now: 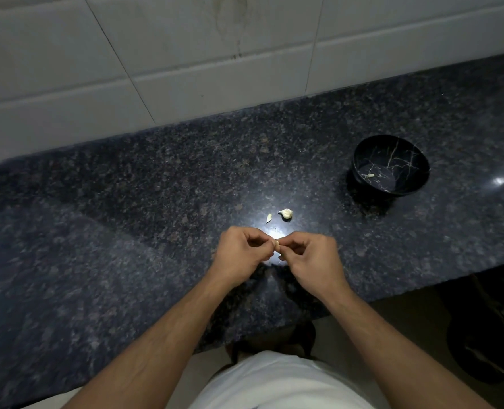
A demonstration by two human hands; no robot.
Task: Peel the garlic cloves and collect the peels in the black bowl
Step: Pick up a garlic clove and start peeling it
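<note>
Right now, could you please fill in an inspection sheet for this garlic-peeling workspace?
Surface: dark speckled granite counter, glare spot near the hands.
Job's things: black bowl upright at right, one pale scrap inside; garlic clove and small pale piece lying apart on the counter; another clove pinched between both hands.
Clutter: nothing seen.
Hands: left hand and right hand both pinch the held clove above the counter.
Cables: nothing seen.
Surroundings: white tiled wall behind; dark object on the floor at lower right, unclear.
</note>
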